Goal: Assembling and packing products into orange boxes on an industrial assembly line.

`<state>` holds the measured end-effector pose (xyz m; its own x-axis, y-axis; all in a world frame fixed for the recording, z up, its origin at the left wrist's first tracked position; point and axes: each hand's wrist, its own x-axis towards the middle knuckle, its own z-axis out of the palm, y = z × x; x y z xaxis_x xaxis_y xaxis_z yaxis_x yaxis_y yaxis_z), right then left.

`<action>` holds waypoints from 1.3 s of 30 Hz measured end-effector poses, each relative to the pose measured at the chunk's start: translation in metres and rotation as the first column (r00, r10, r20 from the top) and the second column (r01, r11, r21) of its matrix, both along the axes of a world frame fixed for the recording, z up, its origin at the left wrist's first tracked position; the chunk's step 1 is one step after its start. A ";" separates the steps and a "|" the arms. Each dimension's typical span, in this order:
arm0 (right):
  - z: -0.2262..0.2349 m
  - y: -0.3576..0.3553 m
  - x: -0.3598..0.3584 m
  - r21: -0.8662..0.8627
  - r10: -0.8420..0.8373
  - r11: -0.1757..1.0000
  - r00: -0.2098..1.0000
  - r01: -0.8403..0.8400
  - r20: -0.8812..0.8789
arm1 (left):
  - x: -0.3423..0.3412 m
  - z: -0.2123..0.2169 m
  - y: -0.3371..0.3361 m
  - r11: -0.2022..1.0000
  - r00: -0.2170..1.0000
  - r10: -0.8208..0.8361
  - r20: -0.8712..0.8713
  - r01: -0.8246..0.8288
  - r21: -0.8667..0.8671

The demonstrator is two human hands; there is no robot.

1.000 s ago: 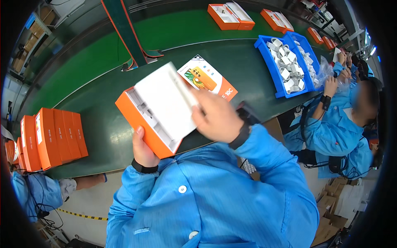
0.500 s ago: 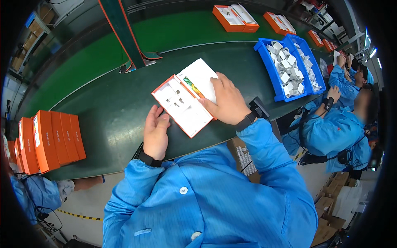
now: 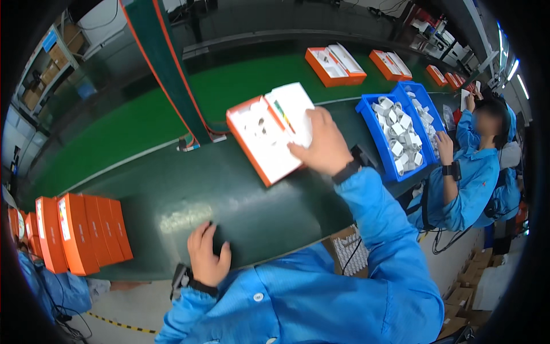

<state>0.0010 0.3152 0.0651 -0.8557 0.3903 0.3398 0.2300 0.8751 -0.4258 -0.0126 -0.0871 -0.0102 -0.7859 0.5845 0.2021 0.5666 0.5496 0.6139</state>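
Observation:
My right hand [image 3: 325,143] grips an orange-and-white carton [image 3: 252,121] by its right side, thumb on top over the white part. The carton is open and tilted. Its white inner tray shows small dark cut-outs, and a white flap or panel with a green-yellow printed strip lies along its right. Whether the carton touches the table is hard to tell. Near the table's front edge, my left hand [image 3: 207,256] is apart from the carton, open, fingers spread, holding nothing.
Several orange cartons [image 3: 86,232] stand in a row at the left. Blue bins [image 3: 385,146] of white chargers and cables sit at the right. Open cartons [image 3: 337,67] lie on the green belt [image 3: 229,77] beyond. A post [image 3: 166,74] rises at the table's far edge. Co-workers sit at the right.
My right hand has moved the carton away from me, toward the belt. My left hand has left the carton's side and drawn back toward the front edge. The whole view has shifted.

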 end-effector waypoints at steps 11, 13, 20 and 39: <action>0.006 0.096 -0.207 -0.049 -0.290 0.957 0.953 0.286 -0.093 | 0.008 -0.028 -0.029 0.987 0.977 0.024 -0.210 -0.056 -0.149; -0.009 0.106 -0.226 -0.027 -0.298 0.954 0.952 0.297 -0.061 | 0.007 -0.026 -0.025 0.988 0.986 0.031 -0.163 -0.055 -0.143; -0.035 0.094 -0.248 0.120 -0.351 0.936 0.893 0.330 0.282 | 0.009 -0.026 -0.032 0.986 0.984 0.084 -0.158 -0.106 -0.132; -0.069 -0.149 0.041 -0.150 0.625 0.775 0.780 -0.614 0.038 | -0.010 0.064 -0.076 0.975 0.991 0.003 -0.131 0.026 0.219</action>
<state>0.0418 0.1660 -0.0038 -0.9486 -0.2004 0.2449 -0.3055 0.7818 -0.5436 -0.0223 -0.1627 0.0542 -0.7380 0.5231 0.4264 0.6548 0.4021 0.6399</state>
